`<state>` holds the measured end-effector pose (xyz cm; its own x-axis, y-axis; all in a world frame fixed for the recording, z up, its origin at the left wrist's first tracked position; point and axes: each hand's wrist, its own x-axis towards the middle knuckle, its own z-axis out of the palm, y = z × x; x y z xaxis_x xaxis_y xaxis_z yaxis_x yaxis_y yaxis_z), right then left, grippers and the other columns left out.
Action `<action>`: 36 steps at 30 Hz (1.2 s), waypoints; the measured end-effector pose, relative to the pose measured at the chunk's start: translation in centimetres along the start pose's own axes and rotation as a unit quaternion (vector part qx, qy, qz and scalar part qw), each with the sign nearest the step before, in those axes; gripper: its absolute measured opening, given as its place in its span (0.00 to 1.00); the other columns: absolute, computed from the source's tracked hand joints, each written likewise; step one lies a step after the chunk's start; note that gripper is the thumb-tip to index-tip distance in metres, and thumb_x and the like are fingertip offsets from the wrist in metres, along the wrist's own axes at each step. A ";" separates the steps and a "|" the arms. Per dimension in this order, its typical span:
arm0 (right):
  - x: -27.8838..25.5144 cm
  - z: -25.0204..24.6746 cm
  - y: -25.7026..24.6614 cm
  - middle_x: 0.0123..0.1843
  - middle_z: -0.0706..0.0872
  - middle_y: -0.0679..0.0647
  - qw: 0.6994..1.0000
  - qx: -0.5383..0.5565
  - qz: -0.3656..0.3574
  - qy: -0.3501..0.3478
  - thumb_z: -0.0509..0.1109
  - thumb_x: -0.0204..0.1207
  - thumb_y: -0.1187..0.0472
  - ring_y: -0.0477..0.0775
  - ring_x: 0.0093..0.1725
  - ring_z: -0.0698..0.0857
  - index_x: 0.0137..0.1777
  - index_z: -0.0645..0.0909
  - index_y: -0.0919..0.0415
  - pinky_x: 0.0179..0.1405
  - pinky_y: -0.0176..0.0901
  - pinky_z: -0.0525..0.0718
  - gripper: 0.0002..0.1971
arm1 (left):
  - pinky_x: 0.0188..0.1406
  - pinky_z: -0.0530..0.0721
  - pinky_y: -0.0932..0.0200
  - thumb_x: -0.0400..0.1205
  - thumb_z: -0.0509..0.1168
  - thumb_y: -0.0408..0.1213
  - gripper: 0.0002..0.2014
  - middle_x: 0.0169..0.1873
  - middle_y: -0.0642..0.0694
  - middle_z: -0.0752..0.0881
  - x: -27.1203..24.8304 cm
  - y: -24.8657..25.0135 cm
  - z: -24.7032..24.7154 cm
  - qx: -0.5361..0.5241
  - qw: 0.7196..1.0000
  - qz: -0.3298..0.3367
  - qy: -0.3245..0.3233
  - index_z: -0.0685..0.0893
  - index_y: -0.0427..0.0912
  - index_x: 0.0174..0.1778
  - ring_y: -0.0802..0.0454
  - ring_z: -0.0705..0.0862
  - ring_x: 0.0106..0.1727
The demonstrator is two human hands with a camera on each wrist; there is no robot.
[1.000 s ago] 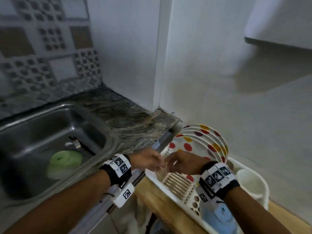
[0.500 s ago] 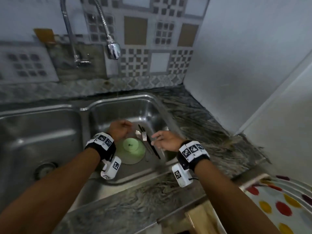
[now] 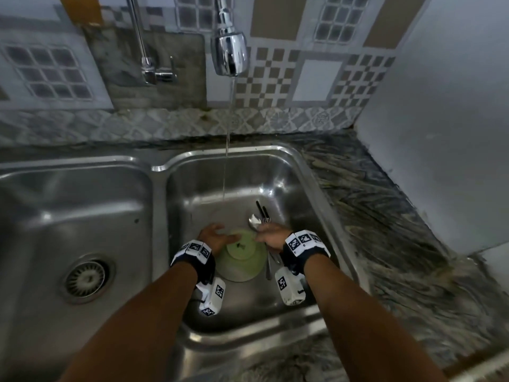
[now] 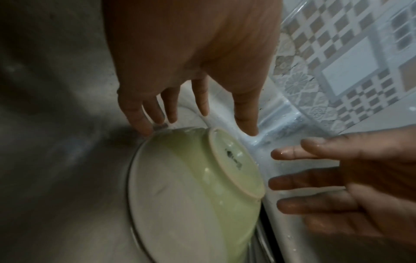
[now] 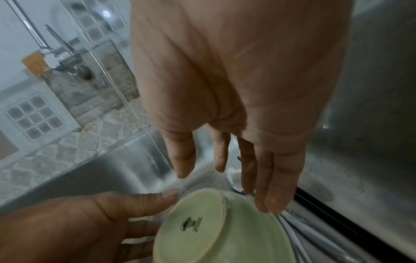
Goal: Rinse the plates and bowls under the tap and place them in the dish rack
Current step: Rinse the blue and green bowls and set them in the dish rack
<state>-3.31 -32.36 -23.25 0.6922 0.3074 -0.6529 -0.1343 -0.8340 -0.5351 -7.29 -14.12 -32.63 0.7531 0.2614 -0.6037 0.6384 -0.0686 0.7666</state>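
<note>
A pale green bowl point(image 3: 242, 259) lies upside down on the floor of the right sink basin point(image 3: 292, 194). A thin stream of water runs from the tap head point(image 3: 229, 53) just behind it. My left hand point(image 3: 217, 238) reaches the bowl's left side with straight, spread fingers; its fingertips point(image 4: 146, 130) touch the rim of the bowl point(image 4: 191, 186). My right hand point(image 3: 271, 238) comes in from the right, fingers straight, with fingertips point(image 5: 270, 206) at the edge of the bowl point(image 5: 216, 231). Neither hand grips anything.
A spoon and other cutlery point(image 3: 259, 220) lie in the basin just right of the bowl, partly under my right hand. The left basin point(image 3: 55, 216) has a drain point(image 3: 88, 278). Granite counter point(image 3: 385, 230) and a wall stand to the right.
The view swung from the dish rack on the right to the sink. Both hands left the rack, moved over the right basin and came down onto the upside-down green bowl.
</note>
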 end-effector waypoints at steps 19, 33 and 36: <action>7.2 2.6 3.3 0.72 0.78 0.60 0.995 -0.054 0.073 -0.046 0.75 0.71 0.51 0.62 0.67 0.81 0.81 0.55 0.58 0.66 0.55 0.80 0.44 | 0.68 0.78 0.53 0.56 0.85 0.53 0.50 0.70 0.47 0.79 2.2 -1.0 0.0 0.176 0.981 0.035 -0.075 0.74 0.44 0.74 0.47 0.79 0.68; 5.8 2.5 5.0 0.70 0.77 0.63 0.988 -0.114 0.080 -0.071 0.71 0.77 0.55 0.53 0.42 0.81 0.75 0.65 0.62 0.34 0.36 0.81 0.30 | 0.66 0.81 0.54 0.54 0.85 0.54 0.44 0.63 0.51 0.82 0.7 -1.0 1.1 0.233 0.960 0.083 -0.131 0.79 0.50 0.67 0.52 0.82 0.61; 5.7 2.5 4.9 0.69 0.78 0.63 0.990 -0.108 0.070 -0.055 0.72 0.75 0.55 0.60 0.61 0.82 0.74 0.68 0.63 0.57 0.49 0.81 0.29 | 0.63 0.79 0.58 0.60 0.84 0.48 0.40 0.60 0.52 0.80 0.5 -0.5 1.3 0.246 0.956 0.085 -0.133 0.79 0.47 0.68 0.53 0.81 0.60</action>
<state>-1.85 -33.57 -30.95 0.5942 0.2202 -0.7736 -0.0600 -0.9470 -0.3157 -7.04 -15.16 -33.64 0.8252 -0.0435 -0.5631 0.4509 -0.5496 0.7033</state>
